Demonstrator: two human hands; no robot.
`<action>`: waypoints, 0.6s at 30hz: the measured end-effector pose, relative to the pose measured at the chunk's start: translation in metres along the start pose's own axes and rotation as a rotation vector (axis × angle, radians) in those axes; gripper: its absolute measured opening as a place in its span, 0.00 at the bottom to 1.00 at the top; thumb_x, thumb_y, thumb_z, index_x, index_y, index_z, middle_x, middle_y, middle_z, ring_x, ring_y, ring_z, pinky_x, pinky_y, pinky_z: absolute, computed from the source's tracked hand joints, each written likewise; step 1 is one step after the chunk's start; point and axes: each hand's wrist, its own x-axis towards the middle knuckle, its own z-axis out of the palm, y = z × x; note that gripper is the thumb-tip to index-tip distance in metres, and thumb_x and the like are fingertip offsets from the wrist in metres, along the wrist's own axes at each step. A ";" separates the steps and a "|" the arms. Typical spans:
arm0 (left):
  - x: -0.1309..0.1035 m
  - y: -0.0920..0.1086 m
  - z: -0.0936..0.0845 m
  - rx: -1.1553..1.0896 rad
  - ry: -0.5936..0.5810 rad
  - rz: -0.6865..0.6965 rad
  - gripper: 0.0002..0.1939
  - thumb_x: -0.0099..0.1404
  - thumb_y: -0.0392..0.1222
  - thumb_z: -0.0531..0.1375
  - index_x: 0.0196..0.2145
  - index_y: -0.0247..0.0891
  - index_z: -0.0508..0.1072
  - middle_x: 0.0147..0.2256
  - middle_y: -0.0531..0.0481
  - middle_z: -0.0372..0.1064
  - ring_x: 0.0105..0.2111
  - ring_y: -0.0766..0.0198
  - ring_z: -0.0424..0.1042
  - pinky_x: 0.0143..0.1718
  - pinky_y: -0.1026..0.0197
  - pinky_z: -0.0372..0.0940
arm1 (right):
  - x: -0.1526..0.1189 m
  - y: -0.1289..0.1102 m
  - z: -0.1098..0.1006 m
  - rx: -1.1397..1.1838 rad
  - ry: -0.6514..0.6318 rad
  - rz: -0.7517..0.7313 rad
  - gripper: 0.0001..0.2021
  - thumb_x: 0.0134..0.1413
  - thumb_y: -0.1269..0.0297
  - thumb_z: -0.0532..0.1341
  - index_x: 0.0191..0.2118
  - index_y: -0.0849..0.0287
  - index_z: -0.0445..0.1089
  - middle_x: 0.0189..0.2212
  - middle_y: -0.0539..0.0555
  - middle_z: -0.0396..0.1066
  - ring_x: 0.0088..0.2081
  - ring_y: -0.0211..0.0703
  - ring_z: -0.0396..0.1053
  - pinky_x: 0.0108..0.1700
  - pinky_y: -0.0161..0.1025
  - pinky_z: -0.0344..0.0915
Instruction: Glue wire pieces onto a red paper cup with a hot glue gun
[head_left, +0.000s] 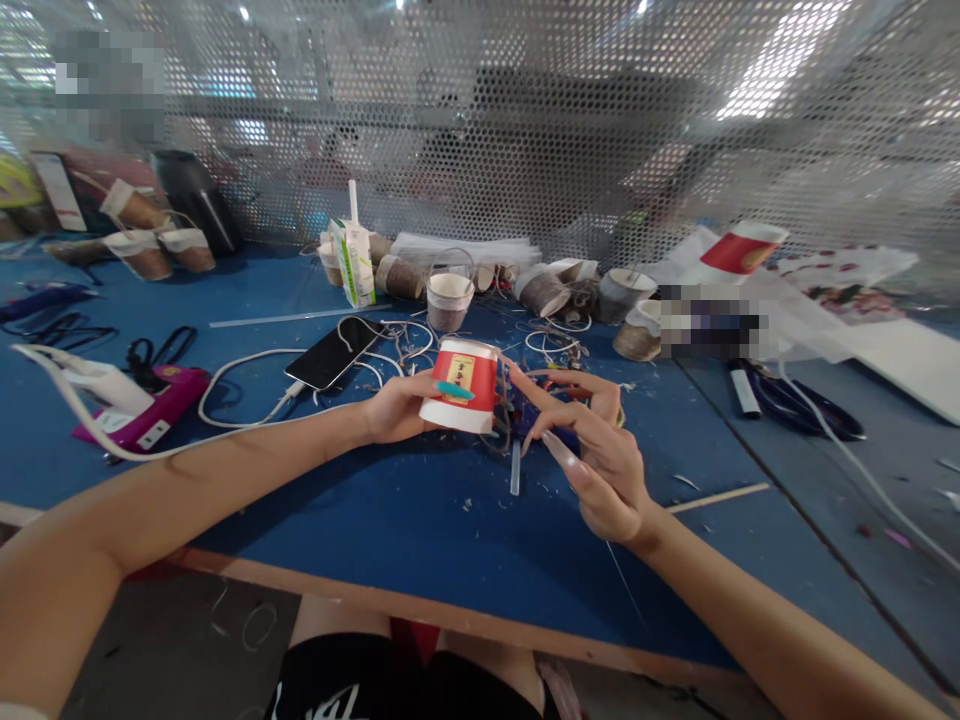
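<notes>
Left hand (401, 405), centre of frame, is clamped on a red-and-white paper cup (481, 385) with a gold label, long teal thumbnail lying across the label. Cup is tilted, held up over the blue tabletop (375, 550). Right hand (604, 455) is just right of it, index finger stretched toward the cup's edge, other fingers curled; can't tell from here whether that fingertip touches, or whether thumb and fingers close on anything. Behind and partly under the right hand: a blue glue gun (527, 418), mostly hidden, with a translucent glue stick (515, 470) poking down toward the front edge. Pale wooden stick (718, 498) lies right of the right wrist. Left of the cup, a black-screened phone (334, 355) with a white cable plugged in. Further left, a magenta power strip (154, 408) with a white charger (105, 380) on it. Just past the cup, upright, a small bark-brown bucket with white rim and wire handle (450, 303); more like it lie along the back. Green-and-white drink carton (355, 262) with a straw stands upper centre-left. Black flask (199, 205), upper left. Second red-and-white cup (742, 250), upper right, tipped over on white sheeting.
</notes>
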 end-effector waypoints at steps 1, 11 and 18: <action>0.000 0.000 0.000 -0.021 -0.009 0.003 0.30 0.47 0.47 0.67 0.48 0.36 0.74 0.44 0.41 0.79 0.46 0.46 0.77 0.53 0.45 0.66 | 0.001 0.000 0.000 0.001 0.003 0.000 0.08 0.62 0.60 0.51 0.39 0.54 0.66 0.65 0.52 0.64 0.60 0.56 0.58 0.57 0.58 0.55; 0.000 -0.004 -0.007 -0.126 -0.055 0.001 0.27 0.50 0.44 0.68 0.49 0.34 0.74 0.43 0.42 0.79 0.43 0.52 0.77 0.51 0.51 0.65 | -0.002 0.002 0.003 0.083 0.044 0.044 0.11 0.65 0.58 0.50 0.38 0.54 0.67 0.63 0.52 0.67 0.58 0.56 0.60 0.53 0.57 0.59; 0.001 -0.001 -0.003 -0.143 -0.127 -0.010 0.28 0.50 0.44 0.67 0.49 0.33 0.74 0.43 0.42 0.79 0.45 0.52 0.76 0.52 0.51 0.65 | -0.003 0.005 0.008 0.122 0.297 0.050 0.08 0.62 0.62 0.53 0.32 0.53 0.67 0.49 0.54 0.77 0.51 0.55 0.66 0.52 0.57 0.62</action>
